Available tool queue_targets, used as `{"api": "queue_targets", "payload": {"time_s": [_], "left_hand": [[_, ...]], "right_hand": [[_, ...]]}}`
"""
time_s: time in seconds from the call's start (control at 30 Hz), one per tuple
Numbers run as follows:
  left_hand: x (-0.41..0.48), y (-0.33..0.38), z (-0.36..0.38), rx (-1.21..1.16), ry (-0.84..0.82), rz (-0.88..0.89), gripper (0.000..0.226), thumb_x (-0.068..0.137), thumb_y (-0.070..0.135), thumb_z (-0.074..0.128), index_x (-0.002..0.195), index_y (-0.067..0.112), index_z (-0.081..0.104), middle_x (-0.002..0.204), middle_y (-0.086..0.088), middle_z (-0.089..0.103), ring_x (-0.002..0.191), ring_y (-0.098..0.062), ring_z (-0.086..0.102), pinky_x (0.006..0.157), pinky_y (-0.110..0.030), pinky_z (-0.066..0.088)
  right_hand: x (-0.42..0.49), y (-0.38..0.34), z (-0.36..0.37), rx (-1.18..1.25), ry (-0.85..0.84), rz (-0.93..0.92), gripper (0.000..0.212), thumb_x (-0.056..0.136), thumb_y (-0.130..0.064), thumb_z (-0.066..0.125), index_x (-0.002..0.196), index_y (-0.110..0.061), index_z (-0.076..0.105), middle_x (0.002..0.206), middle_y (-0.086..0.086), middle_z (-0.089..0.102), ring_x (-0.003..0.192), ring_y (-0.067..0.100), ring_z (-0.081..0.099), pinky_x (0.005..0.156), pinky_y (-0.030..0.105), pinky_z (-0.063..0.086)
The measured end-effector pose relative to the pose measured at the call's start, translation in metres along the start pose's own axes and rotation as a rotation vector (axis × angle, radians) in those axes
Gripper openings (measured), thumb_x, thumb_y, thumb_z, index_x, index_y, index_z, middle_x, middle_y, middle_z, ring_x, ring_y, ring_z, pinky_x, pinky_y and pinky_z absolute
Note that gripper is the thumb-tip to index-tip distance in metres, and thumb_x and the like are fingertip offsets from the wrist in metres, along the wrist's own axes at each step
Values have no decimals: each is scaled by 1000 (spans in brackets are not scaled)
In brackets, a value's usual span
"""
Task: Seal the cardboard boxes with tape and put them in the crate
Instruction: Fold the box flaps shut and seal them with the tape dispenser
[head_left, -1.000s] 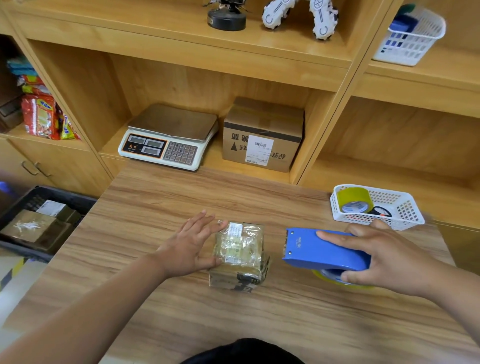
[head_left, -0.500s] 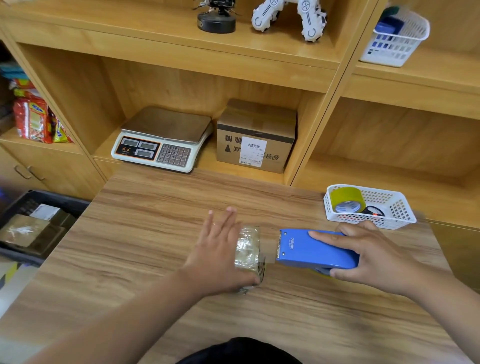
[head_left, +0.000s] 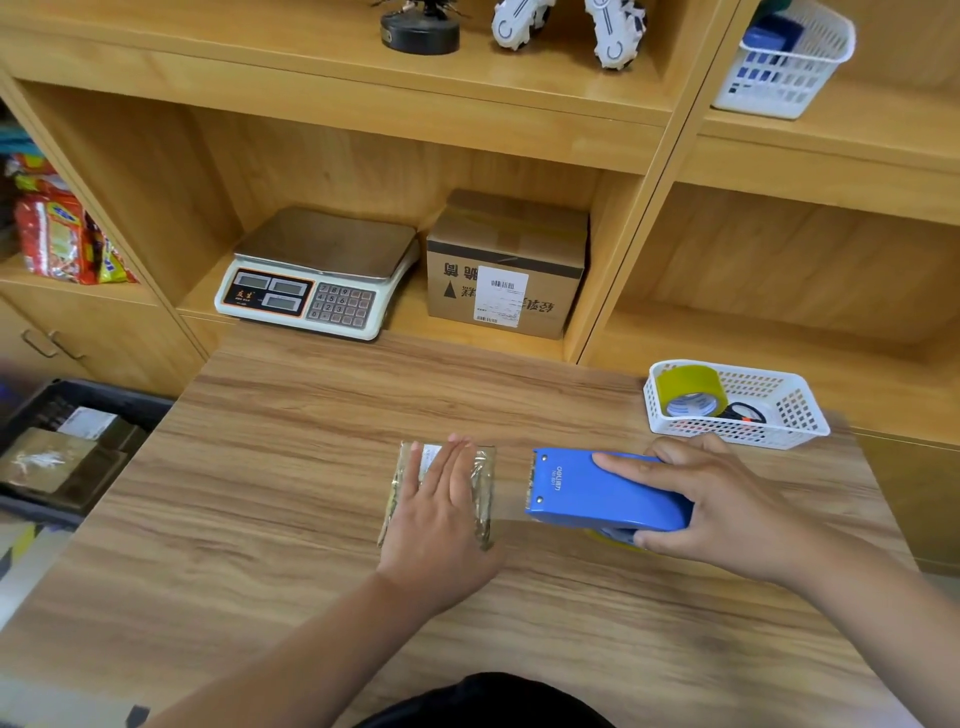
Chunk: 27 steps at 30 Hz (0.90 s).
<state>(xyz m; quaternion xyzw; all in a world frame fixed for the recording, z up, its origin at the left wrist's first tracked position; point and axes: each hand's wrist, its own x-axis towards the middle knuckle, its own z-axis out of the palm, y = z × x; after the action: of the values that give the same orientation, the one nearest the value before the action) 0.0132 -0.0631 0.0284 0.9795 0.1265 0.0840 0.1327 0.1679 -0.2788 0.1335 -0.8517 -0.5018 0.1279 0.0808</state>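
Observation:
A small cardboard box (head_left: 483, 486) wrapped in shiny clear tape lies in the middle of the wooden table (head_left: 291, 467). My left hand (head_left: 441, 512) presses flat on its top with straight fingers and hides most of it. Just to the right, my right hand (head_left: 722, 506) grips a blue tape dispenser (head_left: 597, 491), its toothed end facing the box. A strip of clear tape stretches from the dispenser to the box's right side. A black crate (head_left: 31, 506) with sealed boxes (head_left: 47, 460) inside sits low at the left.
A white basket (head_left: 784, 423) with a yellow tape roll (head_left: 688, 389) stands at the table's back right. On the shelf behind are a weighing scale (head_left: 317, 273) and a larger cardboard box (head_left: 506, 260). Snack packets (head_left: 57, 234) fill the left shelf.
My left hand slid from the box's left side onto its top. The dispenser stayed just right of the box, with tape now stretched between them.

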Motion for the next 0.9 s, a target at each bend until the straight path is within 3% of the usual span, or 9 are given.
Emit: {"api": "queue_targets", "payload": {"time_s": [0.07, 0.2, 0.3, 0.43, 0.5, 0.6, 0.77, 0.9], "left_hand": [[-2, -4, 0, -5, 32, -9, 95, 69, 62, 44, 133, -8, 44, 137, -14, 52, 137, -23, 38, 114, -46, 13], [-2, -9, 2, 8, 45, -14, 92, 69, 57, 48, 134, -7, 43, 137, -12, 52, 137, -21, 38, 114, -48, 18], [-1, -10, 4, 28, 45, -4, 91, 68, 55, 50, 134, -7, 42, 137, -12, 52, 136, -22, 40, 113, -48, 18], [1, -10, 7, 44, 38, 10, 94, 62, 50, 62, 134, -5, 39, 137, -12, 52, 136, -22, 40, 116, -45, 14], [2, -10, 8, 45, 38, 6, 91, 63, 50, 58, 134, -5, 40, 137, -12, 52, 136, -22, 40, 115, -45, 15], [3, -9, 9, 37, 38, -4, 88, 65, 49, 52, 132, -6, 43, 136, -13, 53, 135, -22, 41, 115, -45, 18], [3, -10, 11, 38, 48, 12, 88, 65, 49, 51, 134, -5, 41, 137, -12, 52, 136, -22, 40, 114, -45, 20], [2, -11, 10, 77, 37, 33, 88, 68, 51, 47, 134, -6, 40, 138, -15, 51, 136, -25, 41, 111, -48, 22]], "right_hand": [[3, 1, 3, 8, 3, -2, 85, 77, -50, 70, 113, -87, 2, 94, -28, 39, 92, 9, 25, 91, 5, 21], [3, 5, 8, 0, -7, -20, 78, 79, -52, 68, 117, -84, 8, 95, -26, 39, 90, 8, 23, 89, 5, 22], [1, 10, 15, -8, -18, -3, 91, 78, -54, 67, 112, -85, -11, 96, -23, 40, 90, 11, 25, 87, 8, 25], [-2, 14, 25, 23, -25, 6, 94, 79, -51, 68, 107, -87, -14, 101, -36, 37, 88, 10, 24, 84, 8, 26], [-4, 16, 28, 27, -28, 2, 95, 79, -50, 68, 106, -87, -15, 105, -40, 34, 88, 10, 23, 84, 8, 26], [-4, 20, 34, 2, -30, 3, 94, 81, -53, 65, 106, -86, -19, 97, -31, 34, 89, 14, 27, 88, 16, 30], [0, 23, 39, 7, -18, -19, 88, 76, -56, 63, 116, -83, -10, 89, -26, 33, 84, 18, 31, 84, 24, 36], [-2, 23, 38, -17, -13, -32, 85, 74, -55, 66, 128, -77, 5, 87, -27, 35, 78, 17, 32, 75, 20, 35]]}}
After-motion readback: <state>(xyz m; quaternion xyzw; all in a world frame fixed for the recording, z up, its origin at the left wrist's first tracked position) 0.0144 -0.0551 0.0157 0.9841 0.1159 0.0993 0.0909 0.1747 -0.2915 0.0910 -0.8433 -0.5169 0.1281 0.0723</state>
